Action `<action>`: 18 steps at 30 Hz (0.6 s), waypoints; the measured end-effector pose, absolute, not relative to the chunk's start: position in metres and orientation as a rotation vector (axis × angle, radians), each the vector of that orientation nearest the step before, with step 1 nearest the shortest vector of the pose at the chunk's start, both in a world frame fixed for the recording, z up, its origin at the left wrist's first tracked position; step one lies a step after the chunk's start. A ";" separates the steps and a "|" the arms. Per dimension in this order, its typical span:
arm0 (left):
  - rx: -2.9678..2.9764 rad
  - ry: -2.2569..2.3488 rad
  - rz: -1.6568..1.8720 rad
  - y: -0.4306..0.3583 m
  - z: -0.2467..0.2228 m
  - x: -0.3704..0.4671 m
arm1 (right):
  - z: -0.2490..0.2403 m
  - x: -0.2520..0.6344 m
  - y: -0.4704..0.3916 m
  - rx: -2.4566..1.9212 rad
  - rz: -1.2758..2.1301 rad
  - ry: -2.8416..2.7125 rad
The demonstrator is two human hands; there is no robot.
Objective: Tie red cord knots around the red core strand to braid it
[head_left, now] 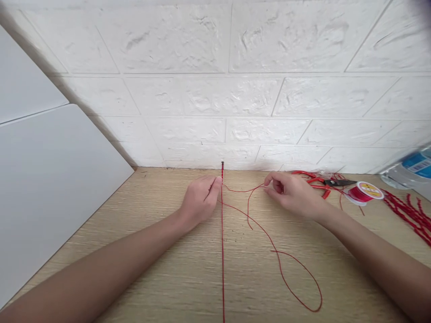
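Observation:
A taut red cord (222, 251) runs from a small dark anchor (222, 163) at the foot of the wall straight down toward me. Its top end is knotted into a short twisted stretch (222, 172). My left hand (203, 197) is closed beside that stretch, thumb and index finger pinching the cord just below the knots. My right hand (286, 192) pinches a thin red thread (240, 191) between thumb and fingertips, to the right of the cord. Another length of thread (266, 231) comes out from under my left hand and curls loosely across the table.
Red-handled scissors (318, 183) lie behind my right hand, beside a spool of red thread (365, 192). Several braided red cords (409, 213) lie at the right, near a clear container with a blue label (419, 166). A white panel (60, 179) stands at the left; a white brick wall (202, 96) closes the back.

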State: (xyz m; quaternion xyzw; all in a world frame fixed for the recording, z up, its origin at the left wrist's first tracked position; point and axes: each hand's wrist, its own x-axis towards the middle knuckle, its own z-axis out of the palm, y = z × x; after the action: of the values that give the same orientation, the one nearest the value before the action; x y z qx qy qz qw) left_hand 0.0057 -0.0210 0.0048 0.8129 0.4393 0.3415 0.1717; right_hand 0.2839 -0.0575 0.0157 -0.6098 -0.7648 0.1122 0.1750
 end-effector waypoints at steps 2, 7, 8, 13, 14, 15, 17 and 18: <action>2.302 1.259 0.966 -0.021 0.004 0.006 | 0.017 0.274 -0.064 -1.561 0.384 -2.248; 2.295 1.297 0.973 -0.021 0.002 0.006 | 0.020 0.252 -0.066 -1.405 0.565 -2.390; 2.295 1.301 0.969 -0.021 0.002 0.006 | 0.020 0.250 -0.063 -1.418 0.605 -2.402; 2.285 1.352 0.911 -0.021 0.003 0.005 | 0.018 0.251 -0.050 -1.467 0.717 -2.435; 2.285 1.356 0.909 -0.021 0.004 0.005 | 0.020 0.251 -0.050 -1.463 0.717 -2.435; 2.284 1.355 0.910 -0.021 0.004 0.005 | 0.023 0.251 -0.052 -1.464 0.716 -2.424; 2.281 1.350 0.915 -0.021 0.004 0.005 | 0.031 0.248 -0.060 -1.475 0.728 -2.378; 2.278 1.349 0.916 -0.021 0.004 0.005 | 0.035 0.244 -0.066 -1.484 0.746 -2.346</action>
State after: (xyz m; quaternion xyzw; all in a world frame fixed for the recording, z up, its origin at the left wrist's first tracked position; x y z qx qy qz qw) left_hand 0.0054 -0.0209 0.0044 0.8014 0.4745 0.3222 0.1695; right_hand 0.2445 -0.0658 0.0348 -0.5117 -0.8088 0.2572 0.1333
